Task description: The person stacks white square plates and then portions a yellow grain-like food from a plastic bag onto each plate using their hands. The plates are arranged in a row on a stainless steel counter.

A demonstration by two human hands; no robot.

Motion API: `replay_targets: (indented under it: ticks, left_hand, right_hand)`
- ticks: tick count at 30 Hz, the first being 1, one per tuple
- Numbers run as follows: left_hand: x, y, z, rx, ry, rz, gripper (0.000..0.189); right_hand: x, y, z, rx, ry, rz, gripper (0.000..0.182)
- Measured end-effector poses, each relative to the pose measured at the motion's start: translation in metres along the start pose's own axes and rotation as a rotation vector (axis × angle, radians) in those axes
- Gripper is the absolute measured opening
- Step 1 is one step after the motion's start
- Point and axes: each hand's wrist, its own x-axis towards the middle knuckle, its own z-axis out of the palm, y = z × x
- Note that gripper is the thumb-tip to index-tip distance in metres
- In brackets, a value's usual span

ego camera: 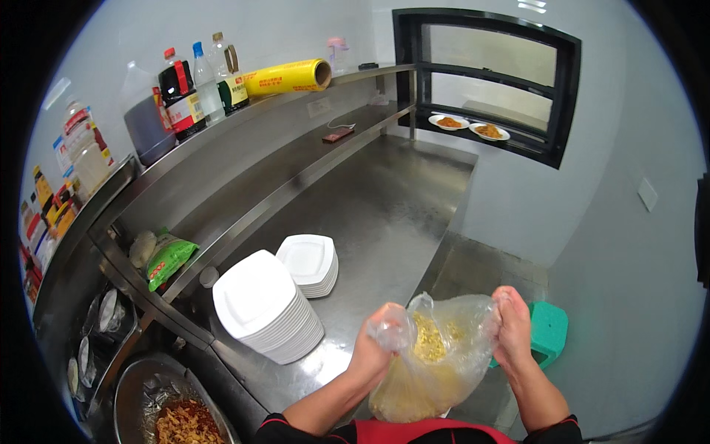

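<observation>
A clear plastic bag (468, 363) hangs between my two hands, close in front of my red apron. Inside it lies a yellow, crumbly food (428, 338), which I cannot identify further. My left hand (385, 333) grips the bag's gathered left edge, and my right hand (511, 324) grips the right edge. The bag's mouth is partly spread between them. Left of my left hand stand a tall stack of white square plates (256, 294) and a shorter stack of white plates (308, 258) on the stainless steel counter (383, 222).
A metal basin (123, 408) holds cooked food in red sauce (188, 424) at lower left. Bottles (183, 105) and a yellow film roll (288, 77) line the upper shelf. Two filled plates (488, 132) sit on the window sill. A green plastic stool (549, 330) stands beyond my right hand.
</observation>
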Motion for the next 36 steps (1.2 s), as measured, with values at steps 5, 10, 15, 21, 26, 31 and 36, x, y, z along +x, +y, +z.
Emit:
replay_targets:
  ticks: [5,10,15,21,26,31,36]
  left_hand:
    - [0.126,0.008,-0.017,0.041,0.208,0.127,0.013]
    - [0.251,0.033,-0.05,0.029,0.438,0.338,0.01]
    - [0.337,0.016,-0.088,0.023,0.548,0.452,0.01]
    - [0.372,-0.093,-0.128,0.042,1.094,0.134,0.022]
    - [0.332,-0.143,-0.122,0.055,1.133,0.015,0.019]
    - [0.318,-0.129,-0.091,1.04,1.544,0.346,0.034]
    - [0.365,-0.054,-0.038,1.453,0.841,0.762,0.036]
  right_hand:
    - [0.148,0.009,0.039,0.048,-0.159,0.017,0.013]
    - [0.286,0.02,0.089,0.023,-0.269,-0.124,0.014]
    - [0.399,0.065,0.099,0.094,-0.38,-0.096,0.013]
    - [0.511,0.199,0.041,-0.028,-0.416,0.254,0.009]
    - [0.55,0.215,0.039,-0.23,-0.615,0.002,0.011]
    - [0.523,0.124,0.103,-0.461,-1.005,-0.622,0.016]
    - [0.509,0.191,0.147,-0.807,-1.666,-0.425,0.023]
